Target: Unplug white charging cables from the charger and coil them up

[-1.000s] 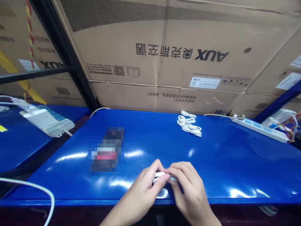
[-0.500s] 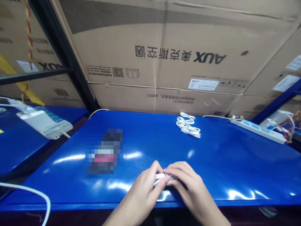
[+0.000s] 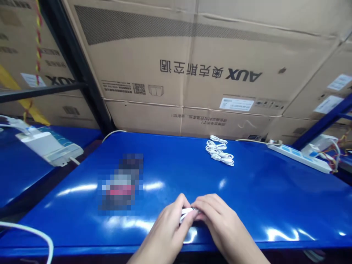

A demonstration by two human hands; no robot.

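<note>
Above blue bench [image 3: 255, 205], left hand [image 3: 165, 225], right hand [image 3: 227, 227] closed on folded white cable [image 3: 187, 211]

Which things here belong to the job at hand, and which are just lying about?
In the job:
left hand
right hand
white cable pinched between them
probably the white cable bundle

Lying about:
power strip
blurred object
AUX cardboard box
</note>
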